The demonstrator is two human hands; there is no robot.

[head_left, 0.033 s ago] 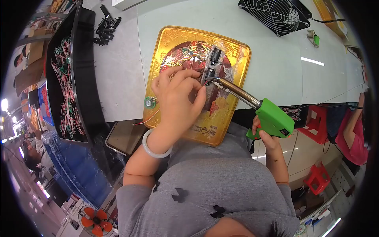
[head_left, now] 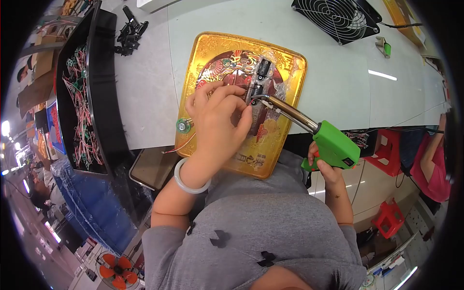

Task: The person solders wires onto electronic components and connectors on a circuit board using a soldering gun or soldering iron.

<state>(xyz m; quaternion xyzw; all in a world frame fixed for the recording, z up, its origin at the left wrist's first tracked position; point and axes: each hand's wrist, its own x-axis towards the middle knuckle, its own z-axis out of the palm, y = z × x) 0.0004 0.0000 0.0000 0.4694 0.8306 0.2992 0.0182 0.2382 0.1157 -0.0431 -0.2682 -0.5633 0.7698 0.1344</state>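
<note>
A gold tin lid (head_left: pixel 285 140) with a red patterned middle lies at the table's front edge. Small black plastic parts (head_left: pixel 264 68) sit on it in a row, fixed on a clear, crinkled strip. Over the lid, my left hand (head_left: pixel 217 113) is closed in a pinch on a thin red wire (head_left: pixel 252 101) by the nearest part. A small round green circuit board (head_left: pixel 183 125) shows beside that hand, with wires below it. My right hand (head_left: pixel 326 166) grips a green soldering gun (head_left: pixel 336 145) by its handle. Its tip meets the pinched wire at the black part.
At the left stands a black bin (head_left: pixel 104 87) with many wired green boards. Loose black parts (head_left: pixel 129 36) lie behind it. A black fan (head_left: pixel 338 19) and a small green-and-metal piece (head_left: pixel 385 47) are at the back right. Red stools (head_left: pixel 388 218) stand at the right.
</note>
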